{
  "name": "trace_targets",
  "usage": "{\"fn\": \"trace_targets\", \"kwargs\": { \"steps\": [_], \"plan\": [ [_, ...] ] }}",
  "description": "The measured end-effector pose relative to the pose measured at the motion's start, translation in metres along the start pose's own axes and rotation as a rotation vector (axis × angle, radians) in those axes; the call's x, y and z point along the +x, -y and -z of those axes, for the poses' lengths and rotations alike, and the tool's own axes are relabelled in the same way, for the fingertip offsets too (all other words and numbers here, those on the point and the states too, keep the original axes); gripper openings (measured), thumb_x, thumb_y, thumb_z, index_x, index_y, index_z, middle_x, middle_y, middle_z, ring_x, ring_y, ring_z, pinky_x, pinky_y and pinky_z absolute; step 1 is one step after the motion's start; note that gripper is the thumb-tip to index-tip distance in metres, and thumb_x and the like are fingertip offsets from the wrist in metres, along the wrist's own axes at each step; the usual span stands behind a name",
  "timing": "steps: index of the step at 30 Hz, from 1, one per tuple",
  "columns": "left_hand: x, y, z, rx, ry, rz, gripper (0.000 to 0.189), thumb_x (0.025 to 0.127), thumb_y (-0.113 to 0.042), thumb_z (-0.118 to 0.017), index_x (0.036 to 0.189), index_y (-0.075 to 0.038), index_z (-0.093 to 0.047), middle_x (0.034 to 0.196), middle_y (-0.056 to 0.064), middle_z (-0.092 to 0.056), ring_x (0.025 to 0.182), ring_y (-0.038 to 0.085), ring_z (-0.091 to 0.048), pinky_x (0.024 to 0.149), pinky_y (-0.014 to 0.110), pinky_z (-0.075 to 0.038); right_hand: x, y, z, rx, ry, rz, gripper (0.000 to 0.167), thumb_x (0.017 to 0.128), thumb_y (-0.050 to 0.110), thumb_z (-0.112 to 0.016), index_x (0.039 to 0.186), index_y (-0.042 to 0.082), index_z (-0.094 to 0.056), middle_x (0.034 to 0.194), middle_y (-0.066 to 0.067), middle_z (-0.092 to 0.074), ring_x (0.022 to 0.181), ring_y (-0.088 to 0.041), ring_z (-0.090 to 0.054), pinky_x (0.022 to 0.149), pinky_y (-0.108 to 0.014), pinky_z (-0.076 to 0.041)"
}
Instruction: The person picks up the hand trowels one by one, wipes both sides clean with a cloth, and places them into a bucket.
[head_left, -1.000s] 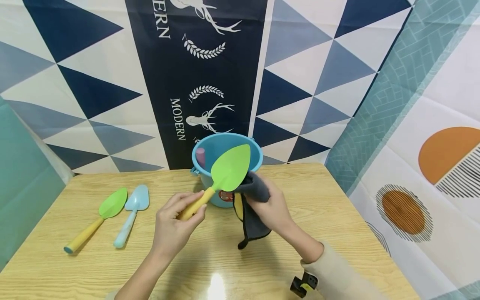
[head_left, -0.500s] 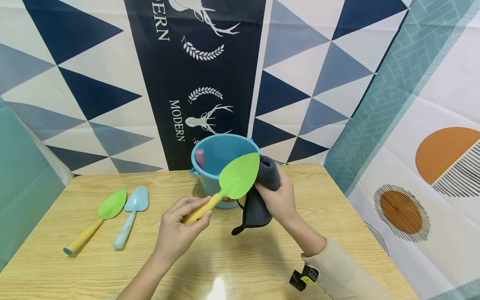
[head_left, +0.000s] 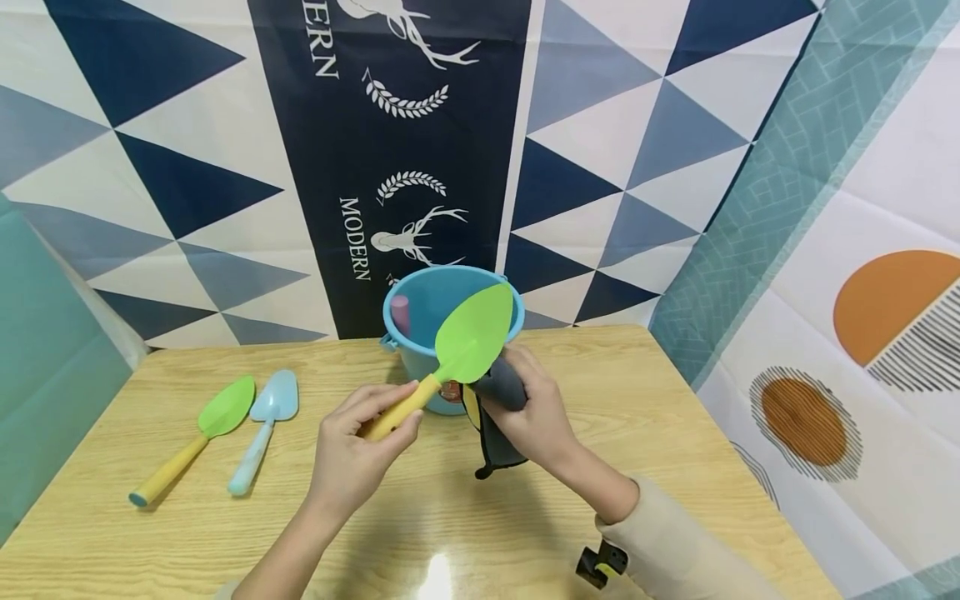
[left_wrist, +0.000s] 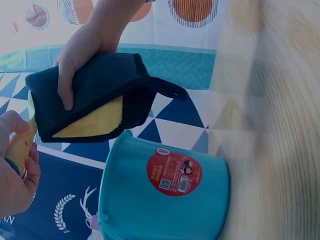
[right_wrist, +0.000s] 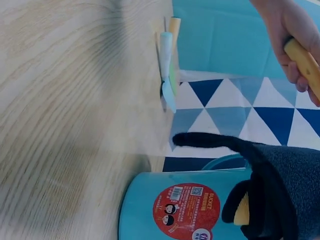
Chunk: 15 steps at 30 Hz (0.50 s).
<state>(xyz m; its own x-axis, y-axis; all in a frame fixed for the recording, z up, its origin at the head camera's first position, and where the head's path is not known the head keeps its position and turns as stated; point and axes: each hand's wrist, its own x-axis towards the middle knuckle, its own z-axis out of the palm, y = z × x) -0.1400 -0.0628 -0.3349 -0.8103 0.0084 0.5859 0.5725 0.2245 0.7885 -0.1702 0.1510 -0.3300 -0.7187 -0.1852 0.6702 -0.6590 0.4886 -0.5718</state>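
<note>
My left hand [head_left: 356, 450] grips the yellow handle [head_left: 397, 414] of a toy trowel with a green blade [head_left: 474, 335], tilted up in front of the bucket. Behind that blade, my right hand [head_left: 536, 408] holds a folded dark grey cloth [left_wrist: 95, 82] with black edging, a hanging loop and a yellow underside. The blade overlaps the cloth's upper edge in the head view. In the left wrist view the cloth is right at the trowel, hiding most of its blade. A blue bucket [head_left: 420, 358] with a red label [left_wrist: 174, 172] stands just beyond both hands.
On the left of the wooden table [head_left: 247, 542] lie a second green trowel [head_left: 227, 407] with a yellow handle and a light blue trowel [head_left: 276, 398]. Inside the bucket is a pinkish-purple cylindrical end [head_left: 401, 313]. Patterned cloth panels [head_left: 585, 167] rise behind the table.
The right hand and cloth shifted right and up along the blade, then back left and down. The trowel's blade dipped to the right, then rose again. The left hand keeps its grip.
</note>
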Motion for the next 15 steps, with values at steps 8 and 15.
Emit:
{"fn": "trace_targets", "kwargs": {
  "steps": [8,15],
  "plan": [
    [0.0022,-0.0028,0.0007,0.001,-0.017,-0.008,0.033,0.074,0.002,-0.074,0.105,-0.010,-0.072,0.098,0.005,-0.068,0.080,0.007,-0.058,0.057,0.022,-0.051,-0.0023,-0.0017,-0.0041,-0.099,0.032,0.225,0.037,0.073,-0.001,-0.074,0.107,0.006,-0.063,0.114,-0.012,-0.059,0.103,-0.025,-0.058,0.081,-0.039,-0.052],
    [0.0037,0.0007,0.0073,0.027,-0.024,0.059,0.033,0.075,0.000,-0.074,0.105,-0.014,-0.072,0.099,0.002,-0.068,0.077,0.008,-0.057,0.056,0.020,-0.050,-0.0062,-0.0041,-0.0011,-0.167,0.056,0.284,0.047,0.070,-0.003,-0.074,0.114,0.009,-0.061,0.120,-0.014,-0.057,0.112,-0.030,-0.054,0.087,-0.044,-0.051]
  ]
}}
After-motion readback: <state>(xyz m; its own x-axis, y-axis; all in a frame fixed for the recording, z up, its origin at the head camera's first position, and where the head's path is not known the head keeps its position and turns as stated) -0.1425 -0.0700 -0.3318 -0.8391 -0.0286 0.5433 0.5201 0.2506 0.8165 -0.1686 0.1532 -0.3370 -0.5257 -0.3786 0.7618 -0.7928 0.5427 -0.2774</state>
